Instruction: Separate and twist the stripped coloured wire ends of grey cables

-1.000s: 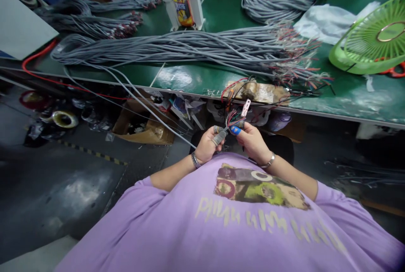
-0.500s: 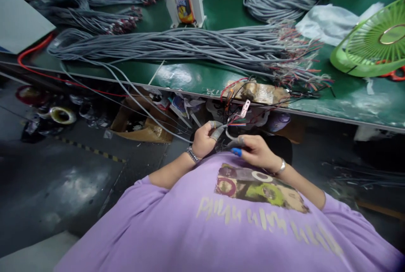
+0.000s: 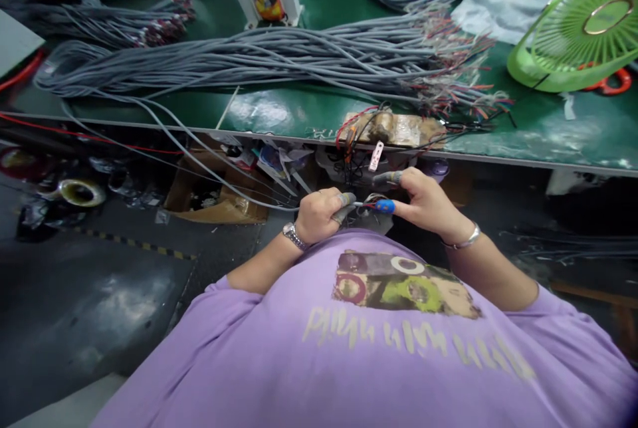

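My left hand point(image 3: 321, 214) is closed round the end of a grey cable point(image 3: 209, 179) that trails left and up onto the green bench point(image 3: 279, 112). Its fingertips wear grey finger cots. My right hand point(image 3: 423, 202), with a blue cot on the thumb and a grey one on the forefinger, pinches the thin coloured wires point(image 3: 367, 203) sticking out of that cable end. Both hands meet just below the bench edge, in front of my purple shirt. A small white tag point(image 3: 375, 155) hangs from the bench edge above them.
A long bundle of grey cables point(image 3: 279, 59) with stripped coloured ends lies across the bench. A taped brown block point(image 3: 399, 129) with wires sits at the bench edge. At the right stand a green fan point(image 3: 583, 32) and white plastic point(image 3: 503, 6). A cardboard box point(image 3: 219, 192) sits under the bench.
My right hand has risen and come back to the cable end, pinching the wires again. The view has tilted, so the bench sits higher in the picture.
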